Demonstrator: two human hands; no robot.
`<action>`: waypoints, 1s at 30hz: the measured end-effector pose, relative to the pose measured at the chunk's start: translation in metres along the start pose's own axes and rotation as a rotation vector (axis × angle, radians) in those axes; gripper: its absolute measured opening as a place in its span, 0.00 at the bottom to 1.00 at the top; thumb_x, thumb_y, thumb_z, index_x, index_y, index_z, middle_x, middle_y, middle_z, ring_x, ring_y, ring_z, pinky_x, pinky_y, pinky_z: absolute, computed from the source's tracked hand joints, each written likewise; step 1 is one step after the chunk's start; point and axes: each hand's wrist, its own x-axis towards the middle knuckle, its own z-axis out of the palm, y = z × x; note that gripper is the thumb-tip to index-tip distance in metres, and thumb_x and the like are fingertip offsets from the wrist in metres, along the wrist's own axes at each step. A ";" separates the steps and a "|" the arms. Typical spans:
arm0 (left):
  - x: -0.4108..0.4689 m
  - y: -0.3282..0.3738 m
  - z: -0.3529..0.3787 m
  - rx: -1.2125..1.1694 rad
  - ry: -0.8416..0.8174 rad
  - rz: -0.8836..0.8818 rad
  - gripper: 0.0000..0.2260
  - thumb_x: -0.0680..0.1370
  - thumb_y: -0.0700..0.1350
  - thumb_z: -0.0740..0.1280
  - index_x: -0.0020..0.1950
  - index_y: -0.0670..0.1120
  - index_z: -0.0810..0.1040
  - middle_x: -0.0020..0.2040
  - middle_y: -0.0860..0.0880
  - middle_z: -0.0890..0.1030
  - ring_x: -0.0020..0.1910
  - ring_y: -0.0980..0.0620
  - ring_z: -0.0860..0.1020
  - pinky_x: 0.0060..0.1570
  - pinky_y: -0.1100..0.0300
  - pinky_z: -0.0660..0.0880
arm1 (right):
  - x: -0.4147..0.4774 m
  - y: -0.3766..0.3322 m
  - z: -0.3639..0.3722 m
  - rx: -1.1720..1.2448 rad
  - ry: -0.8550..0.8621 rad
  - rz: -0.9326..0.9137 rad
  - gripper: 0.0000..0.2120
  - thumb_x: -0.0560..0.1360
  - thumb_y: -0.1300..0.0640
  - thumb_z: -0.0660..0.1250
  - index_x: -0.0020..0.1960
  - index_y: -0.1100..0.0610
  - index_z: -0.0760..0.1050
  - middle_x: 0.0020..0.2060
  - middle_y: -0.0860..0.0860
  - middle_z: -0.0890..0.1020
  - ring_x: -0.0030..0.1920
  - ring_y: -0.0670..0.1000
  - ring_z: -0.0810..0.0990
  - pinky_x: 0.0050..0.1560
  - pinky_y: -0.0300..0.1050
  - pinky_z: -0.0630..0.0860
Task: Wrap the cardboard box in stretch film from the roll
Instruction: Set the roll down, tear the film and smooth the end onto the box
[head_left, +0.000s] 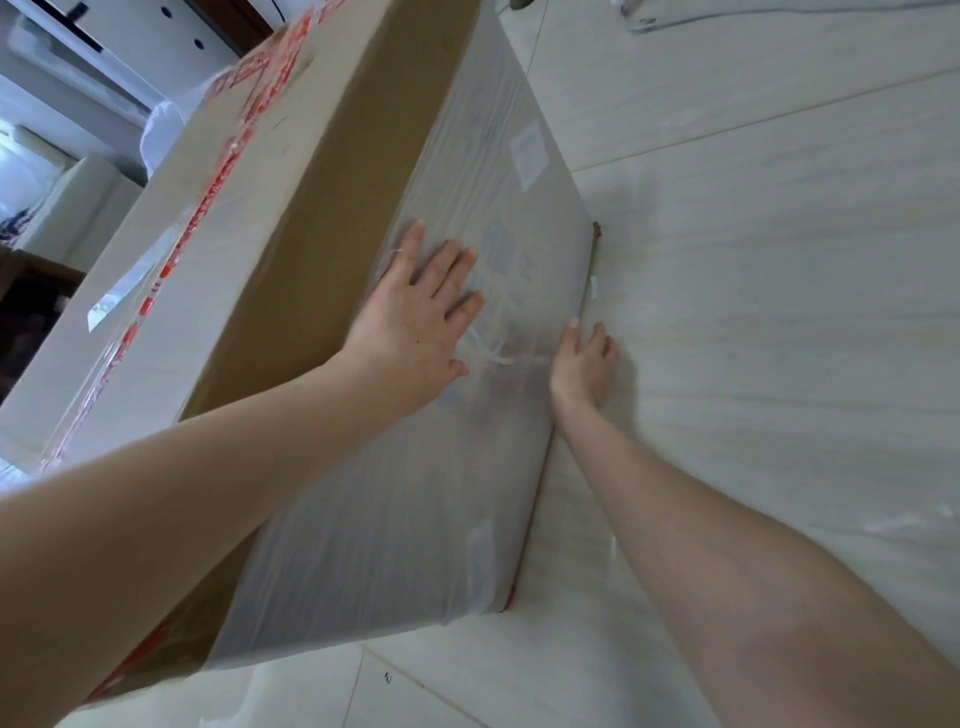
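A large cardboard box (322, 218) with red printed tape along its top seam stands on the tiled floor. Its near side face is covered by cloudy stretch film (395, 509), bunched into a white twist near the middle. My left hand (421, 317) lies flat on that filmed face, fingers spread, close to the top edge. My right hand (584, 364) is low at the box's bottom edge by the floor, fingers extended against the film. No film roll is in view.
Pale floor tiles (779, 312) spread to the right of the box. White furniture and stacked items (67, 171) stand behind the box at the left. A metal chair base or cable (644, 21) shows at the top right.
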 end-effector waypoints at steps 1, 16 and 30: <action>0.001 0.001 -0.001 -0.019 0.002 -0.013 0.32 0.79 0.63 0.42 0.78 0.47 0.41 0.77 0.39 0.39 0.76 0.40 0.39 0.68 0.35 0.34 | 0.000 0.000 -0.006 -0.008 0.040 -0.006 0.26 0.81 0.46 0.53 0.75 0.59 0.59 0.74 0.59 0.61 0.72 0.57 0.61 0.68 0.48 0.58; -0.008 0.000 -0.007 0.034 0.037 -0.012 0.30 0.80 0.61 0.41 0.77 0.48 0.39 0.77 0.42 0.36 0.75 0.41 0.34 0.64 0.33 0.28 | -0.075 -0.039 0.014 0.168 -0.256 -0.257 0.30 0.80 0.44 0.54 0.77 0.53 0.49 0.77 0.53 0.48 0.77 0.53 0.45 0.73 0.52 0.44; -0.004 -0.001 0.006 0.069 0.007 -0.032 0.31 0.79 0.62 0.41 0.77 0.48 0.40 0.77 0.41 0.38 0.76 0.38 0.37 0.64 0.29 0.33 | -0.079 -0.046 0.039 0.137 -0.233 -0.252 0.29 0.80 0.44 0.52 0.78 0.50 0.47 0.77 0.53 0.46 0.77 0.53 0.44 0.73 0.57 0.44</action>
